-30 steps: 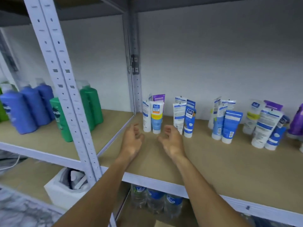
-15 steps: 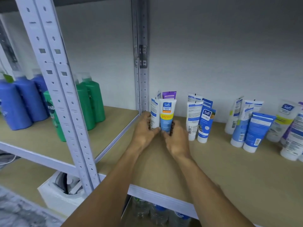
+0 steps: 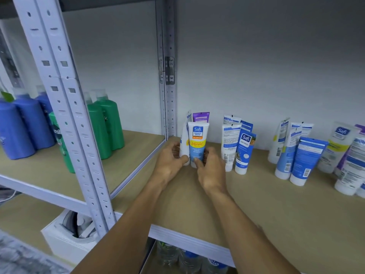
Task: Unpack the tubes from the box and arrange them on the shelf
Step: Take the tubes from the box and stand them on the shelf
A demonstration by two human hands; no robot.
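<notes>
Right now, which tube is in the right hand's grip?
The Safi Perfect White tube with the yellow band, front of the leftmost group. The right hand grips it; the left hand holds the white tube beside it.

Cool, even, dim indoor light, bluish cast on the back wall [image 3: 266,66], faint soft shadows on the shelf board [image 3: 286,214] beneath the forearms [image 3: 246,224], wide-angle bowing of the near upright [image 3: 65,107], far-right tubes [image 3: 349,175] blurred

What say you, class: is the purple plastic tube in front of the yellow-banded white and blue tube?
No, the purple plastic tube stands behind the yellow-banded white and blue tube.
</notes>
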